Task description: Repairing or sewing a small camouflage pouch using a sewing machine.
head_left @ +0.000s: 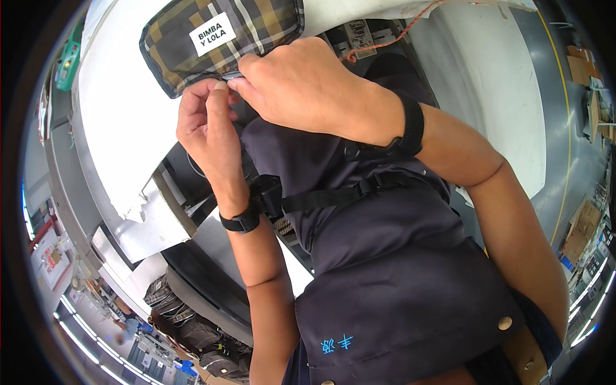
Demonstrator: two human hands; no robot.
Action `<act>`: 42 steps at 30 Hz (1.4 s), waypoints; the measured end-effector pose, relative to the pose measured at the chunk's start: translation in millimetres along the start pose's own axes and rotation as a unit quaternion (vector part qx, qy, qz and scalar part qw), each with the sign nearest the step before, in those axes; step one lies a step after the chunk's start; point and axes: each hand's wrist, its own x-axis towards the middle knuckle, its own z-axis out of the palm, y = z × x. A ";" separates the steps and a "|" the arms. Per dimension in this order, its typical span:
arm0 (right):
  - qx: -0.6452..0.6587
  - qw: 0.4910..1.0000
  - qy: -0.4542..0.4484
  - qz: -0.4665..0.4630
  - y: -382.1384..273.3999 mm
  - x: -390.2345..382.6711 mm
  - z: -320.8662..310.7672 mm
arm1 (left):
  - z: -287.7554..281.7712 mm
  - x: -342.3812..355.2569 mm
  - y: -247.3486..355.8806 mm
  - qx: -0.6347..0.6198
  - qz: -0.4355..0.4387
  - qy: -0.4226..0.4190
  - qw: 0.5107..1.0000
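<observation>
A plaid pouch point(176, 51) in olive, black and grey, with a dark bound edge and a white label, lies at the top of the view. At its near edge, my right hand point(308, 83) is closed on a small dark metal tool point(232, 75); its kind is mostly hidden by the fingers. Just left of it, my left hand point(215, 125) pinches thumb and forefinger together by the pouch's edge. Whatever sits between those fingertips is too small to make out. Both hands are nearly touching.
A white work surface point(119, 128) stretches along the left, under the pouch. An orange cord point(391, 40) runs across at the top right, near a dark machine part. Several plaid and dark bags point(199, 333) are piled at the lower left. A green device point(67, 64) stands at the far left.
</observation>
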 end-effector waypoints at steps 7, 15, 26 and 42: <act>0.008 1.000 -0.004 0.006 1.5 -0.2 -2.6 | -2.8 1.3 -3.8 -0.119 -0.037 -0.007 0.992; 0.019 1.000 -0.012 0.003 1.8 -1.4 -1.3 | -3.4 1.1 -7.9 -0.085 -0.007 -0.013 0.996; -0.002 0.999 -0.032 0.012 1.0 4.0 -2.5 | -7.7 4.0 -10.1 -0.015 0.036 -0.039 0.998; -0.015 0.956 0.103 0.275 120.7 -73.2 -81.1 | 17.8 -7.4 16.6 0.222 0.031 0.073 0.972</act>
